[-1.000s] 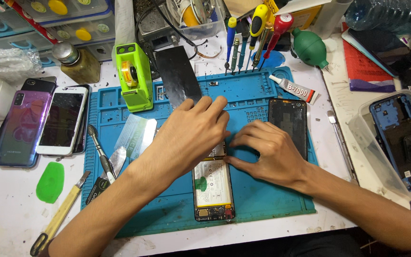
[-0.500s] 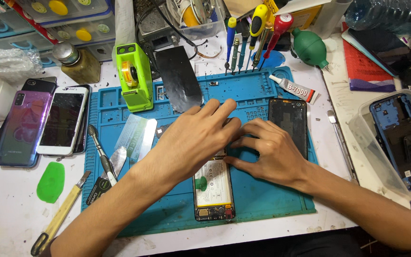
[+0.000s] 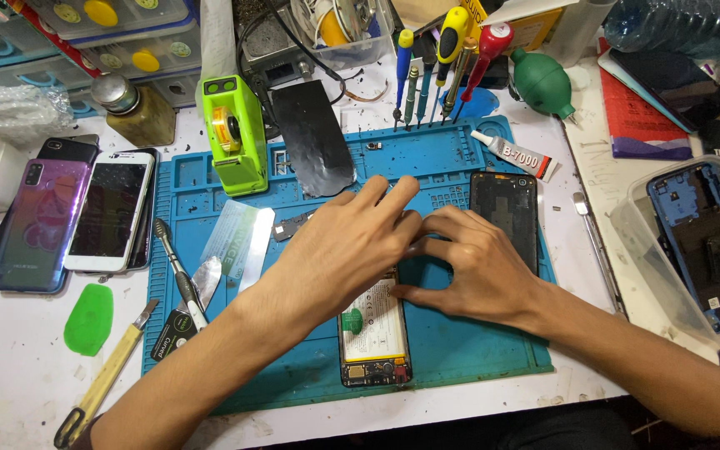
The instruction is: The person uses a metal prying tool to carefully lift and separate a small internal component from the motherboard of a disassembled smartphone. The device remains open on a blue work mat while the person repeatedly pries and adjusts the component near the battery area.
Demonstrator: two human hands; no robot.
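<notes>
Opened phone (image 3: pixel 374 333) on blue mat (image 3: pixel 477 350), upper end under both hands' fingers (image 3: pixel 393 196)

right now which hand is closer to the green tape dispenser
Left. The left hand lies over the top of the opened phone, just right of and below the green tape dispenser. The right hand sits farther right, beyond the left hand.

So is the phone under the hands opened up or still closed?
Opened up: the phone lies flat on the blue mat with its back cover off, white battery and bottom circuit board exposed. Both hands cover its upper end.
</notes>
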